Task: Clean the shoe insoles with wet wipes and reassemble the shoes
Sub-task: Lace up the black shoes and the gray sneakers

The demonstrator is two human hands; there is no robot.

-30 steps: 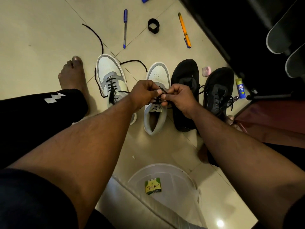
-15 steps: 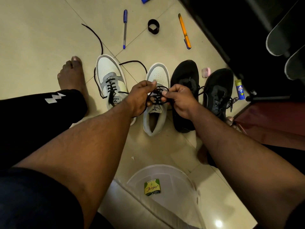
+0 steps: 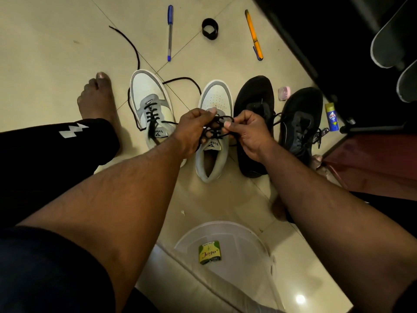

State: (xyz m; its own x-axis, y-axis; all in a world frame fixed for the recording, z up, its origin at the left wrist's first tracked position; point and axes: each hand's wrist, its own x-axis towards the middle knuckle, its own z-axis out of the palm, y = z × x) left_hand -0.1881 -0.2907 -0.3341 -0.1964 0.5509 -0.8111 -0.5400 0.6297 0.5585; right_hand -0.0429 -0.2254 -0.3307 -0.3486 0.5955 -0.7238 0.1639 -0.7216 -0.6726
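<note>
My left hand (image 3: pixel 195 130) and right hand (image 3: pixel 244 129) each pinch the black lace (image 3: pixel 220 120) directly above the white shoe (image 3: pixel 214 132) (toe pointing away), equally near.

Cream tiled floor (image 3: pixel 56 41): near its far edge lie a blue pen (image 3: pixel 170 32), a black band loop (image 3: pixel 210 29) and an orange pen (image 3: pixel 254 35), well apart from one another in a rough row. Toward the right edge, a small pink round container (image 3: pixel 284 93) and a blue-and-yellow tube (image 3: pixel 332 120) sit beside dark furniture (image 3: pixel 338 41). At the near edge stands a clear plastic tub (image 3: pixel 237 236) with a green-and-yellow "Jago" packet (image 3: pixel 209 252) lying inside it; a bare foot (image 3: pixel 97 98) rests on the tiles at the left.
</note>
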